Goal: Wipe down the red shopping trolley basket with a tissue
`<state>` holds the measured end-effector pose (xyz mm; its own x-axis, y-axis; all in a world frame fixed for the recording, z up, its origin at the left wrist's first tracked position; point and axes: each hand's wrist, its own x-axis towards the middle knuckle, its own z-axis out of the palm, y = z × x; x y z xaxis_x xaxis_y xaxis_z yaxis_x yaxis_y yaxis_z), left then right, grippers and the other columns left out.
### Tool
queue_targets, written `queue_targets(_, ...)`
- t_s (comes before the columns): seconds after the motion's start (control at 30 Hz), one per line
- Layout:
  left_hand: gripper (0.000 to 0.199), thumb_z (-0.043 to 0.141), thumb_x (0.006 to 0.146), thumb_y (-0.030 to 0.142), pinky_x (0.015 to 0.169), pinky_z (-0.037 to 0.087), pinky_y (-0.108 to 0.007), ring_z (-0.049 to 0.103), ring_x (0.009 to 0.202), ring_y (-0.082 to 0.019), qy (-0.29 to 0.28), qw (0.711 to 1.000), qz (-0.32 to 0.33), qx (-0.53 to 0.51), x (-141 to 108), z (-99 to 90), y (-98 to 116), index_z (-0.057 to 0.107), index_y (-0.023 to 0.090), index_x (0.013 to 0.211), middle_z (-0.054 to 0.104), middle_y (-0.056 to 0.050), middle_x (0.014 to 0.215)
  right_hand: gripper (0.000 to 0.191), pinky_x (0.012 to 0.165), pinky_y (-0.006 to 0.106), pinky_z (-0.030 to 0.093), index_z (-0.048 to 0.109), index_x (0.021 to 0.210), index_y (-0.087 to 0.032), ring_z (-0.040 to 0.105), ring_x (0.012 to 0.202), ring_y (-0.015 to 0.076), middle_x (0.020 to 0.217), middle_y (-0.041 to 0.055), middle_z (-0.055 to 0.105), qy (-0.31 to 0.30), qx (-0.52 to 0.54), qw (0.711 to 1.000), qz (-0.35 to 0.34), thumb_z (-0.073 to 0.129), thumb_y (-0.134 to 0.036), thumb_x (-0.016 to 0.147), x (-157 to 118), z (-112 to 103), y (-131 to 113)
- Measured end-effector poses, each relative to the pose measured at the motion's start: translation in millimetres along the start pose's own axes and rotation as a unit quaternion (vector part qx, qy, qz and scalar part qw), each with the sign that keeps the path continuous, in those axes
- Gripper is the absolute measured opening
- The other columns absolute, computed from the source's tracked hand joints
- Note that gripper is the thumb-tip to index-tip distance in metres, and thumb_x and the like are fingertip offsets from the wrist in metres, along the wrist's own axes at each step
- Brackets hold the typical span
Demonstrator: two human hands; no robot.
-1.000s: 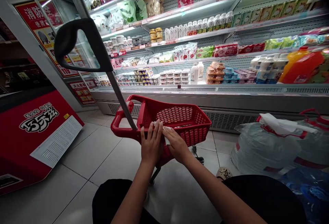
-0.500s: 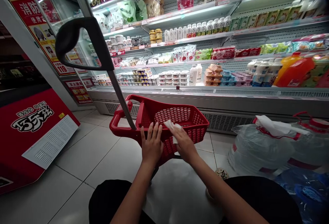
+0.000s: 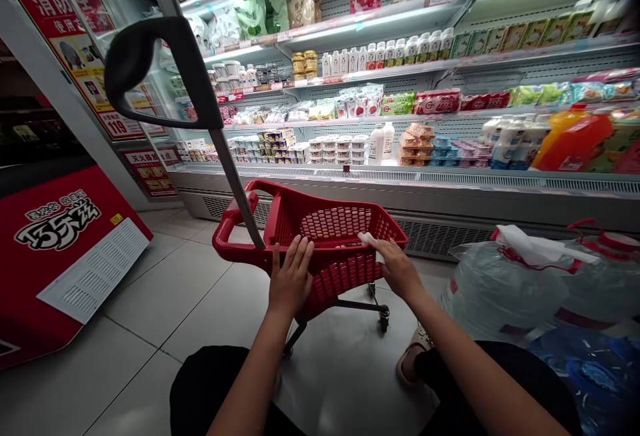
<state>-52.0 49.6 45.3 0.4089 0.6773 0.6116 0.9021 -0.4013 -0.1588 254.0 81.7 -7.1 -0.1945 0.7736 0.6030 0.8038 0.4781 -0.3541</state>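
A small red shopping cart (image 3: 330,283) with a perforated plastic basket stands in front of me on wheels. My left hand (image 3: 291,276) lies flat on the near side of the basket, close to the pole, its fingers stretched out. Farther right along the same rim, my right hand (image 3: 397,266) presses a white tissue (image 3: 369,239) against the basket's edge, with its fingers bent over it. A grey metal pole (image 3: 235,176) with a black loop handle (image 3: 200,83) rises from the cart's left part.
Behind the cart runs a refrigerated shelf (image 3: 345,173) stocked with yogurt cups, bottles and packs. Large water bottles (image 3: 505,283) in plastic stand on the floor at right. A red freezer (image 3: 65,249) is at left, and my knees flank the cart.
My right hand has slid rightward along the basket's rim with the tissue. The left hand stays on the cart's side. The view has shifted slightly.
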Motion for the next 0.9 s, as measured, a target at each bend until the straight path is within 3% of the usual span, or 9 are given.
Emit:
queue_targets(0.1,0.070,0.052,0.090,0.017,0.132,-0.012,-0.052,0.035,0.156,-0.025,0.003,1.000,0.001,-0.009,0.2,-0.9,-0.5,0.044,0.022,0.159,0.046,-0.004,0.163,0.072,0.124,0.056,0.035,0.053,0.152,-0.024,0.058,0.136,0.0241,0.146,0.0077,0.064,0.015,-0.009,1.000,0.019,0.044,-0.005,0.083,-4.1,-6.6,8.5)
queue_targets(0.17,0.068,0.054,0.090,0.019,0.131,-0.012,-0.055,0.034,0.156,-0.027,0.003,1.000,-0.008,-0.014,1.3,-1.1,-0.9,0.046,0.022,0.157,0.046,-0.004,0.163,0.071,0.124,0.057,0.036,0.054,0.151,-0.024,0.058,0.135,0.0249,0.144,0.0079,0.065,0.030,-0.013,0.999,0.034,0.044,-0.005,0.083,-6.1,-2.1,-0.2)
queue_targets(0.27,0.067,0.055,0.089,0.023,0.131,-0.011,-0.058,0.032,0.157,-0.030,-0.002,1.000,-0.026,-0.014,4.6,-0.6,-4.4,0.049,0.021,0.155,0.046,-0.006,0.163,0.082,0.127,0.056,0.031,0.044,0.159,-0.024,0.053,0.142,0.0237,0.150,0.0073,0.061,0.028,-0.011,0.999,0.018,0.043,-0.001,0.080,-6.3,17.6,-32.3)
queue_targets(0.37,0.065,0.057,0.087,0.022,0.131,-0.007,-0.059,0.033,0.156,-0.031,-0.008,0.999,-0.037,-0.007,8.5,-0.2,-12.7,0.052,0.021,0.152,0.047,-0.007,0.162,0.097,0.129,0.050,0.028,0.026,0.167,-0.021,0.037,0.154,0.0218,0.164,0.0073,0.045,0.011,-0.010,0.999,-0.042,0.042,0.003,0.074,-3.1,43.0,-69.4)
queue_targets(0.47,0.063,0.056,0.087,0.022,0.133,0.003,-0.055,0.033,0.157,-0.030,-0.016,0.999,-0.045,0.005,11.2,-1.2,-23.5,0.054,0.019,0.150,0.046,-0.008,0.163,0.101,0.130,0.048,0.028,0.018,0.169,-0.021,0.030,0.157,0.0216,0.168,0.0080,0.038,0.001,-0.027,0.997,-0.073,0.042,0.003,0.073,-2.0,54.0,-82.3)
queue_targets(0.63,0.062,0.054,0.089,0.023,0.134,0.011,-0.050,0.028,0.159,-0.029,-0.019,0.997,-0.074,0.024,13.9,-1.4,-32.6,0.052,0.011,0.150,0.034,-0.014,0.169,0.099,0.129,0.050,0.028,0.024,0.167,-0.023,0.040,0.152,0.0218,0.163,0.0081,0.047,-0.009,-0.054,0.998,-0.041,0.045,0.003,0.074,-18.5,24.9,-33.6)
queue_targets(0.77,0.077,0.060,0.086,0.023,0.132,0.017,-0.055,0.019,0.161,-0.035,-0.013,0.993,-0.117,0.007,16.2,9.3,-10.7,0.038,0.001,0.157,0.022,-0.023,0.171,0.084,0.127,0.054,0.032,0.038,0.162,-0.022,0.051,0.143,0.0239,0.149,0.0089,0.061,0.012,-0.080,0.996,0.020,0.044,0.000,0.081,-30.5,4.4,6.4)
queue_targets(0.83,0.088,0.066,0.084,0.025,0.131,0.018,-0.059,0.012,0.161,-0.040,-0.018,0.993,-0.111,-0.016,15.2,18.4,9.5,0.032,0.009,0.163,0.014,-0.020,0.174,0.079,0.126,0.055,0.033,0.041,0.159,-0.021,0.053,0.141,0.0252,0.147,0.0097,0.062,0.017,-0.087,0.996,0.030,0.044,-0.002,0.082,-31.7,4.2,12.1)
queue_targets(0.9,0.091,0.072,0.083,0.027,0.130,0.018,-0.063,0.004,0.161,-0.043,-0.037,0.996,-0.063,-0.042,11.7,27.2,28.0,0.032,0.027,0.165,0.005,-0.009,0.177,0.078,0.125,0.057,0.034,0.041,0.159,-0.021,0.053,0.140,0.0263,0.149,0.0100,0.061,0.019,-0.082,0.996,0.026,0.046,-0.004,0.083,-32.0,6.6,10.1)
